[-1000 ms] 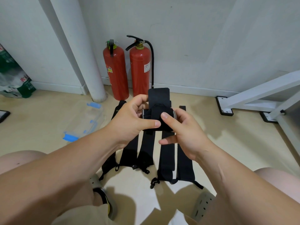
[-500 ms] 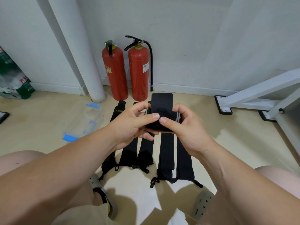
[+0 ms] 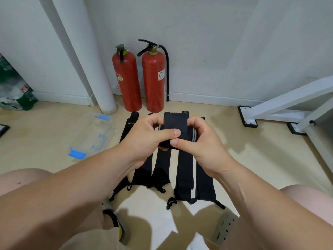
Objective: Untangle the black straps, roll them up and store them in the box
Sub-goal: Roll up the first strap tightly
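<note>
Rolled strap [image 3: 180, 137]: black, grey stripe along the right edge. Held in mid-air between both hands, above the floor [image 3: 252, 159]. Unrolled tail standing up flat from the roll, on the wall side.

Left hand [image 3: 144, 139]: closed round the left end of the roll. Thumb laid across the front, fingers curled over the top.

Right hand [image 3: 203, 143]: closed round the right end. Thumb pressed to the lower front, just under the left thumb; fingers wrapped over the top.

Loose straps [image 3: 183, 170]: black, flat on the floor in near-parallel lengths directly under the hands. Small loops and cords at the near ends. Pale lettering on the far-left one. Exact count unclear, middle parts hidden behind the hands.

Box [image 3: 93, 134]: clear plastic with blue clips, on the floor left of the loose straps and apart from them, near the foot of the white pipe [image 3: 86, 60]. Contents not discernible.

Fire extinguishers [image 3: 127, 82]: two, red, upright against the wall, just beyond the far ends of the loose straps.

White frame [image 3: 288, 101] at right. Green and white bag [image 3: 14, 91] at the far left edge. Grey sandals [image 3: 225, 226] at the bottom, near the strap ends.
</note>
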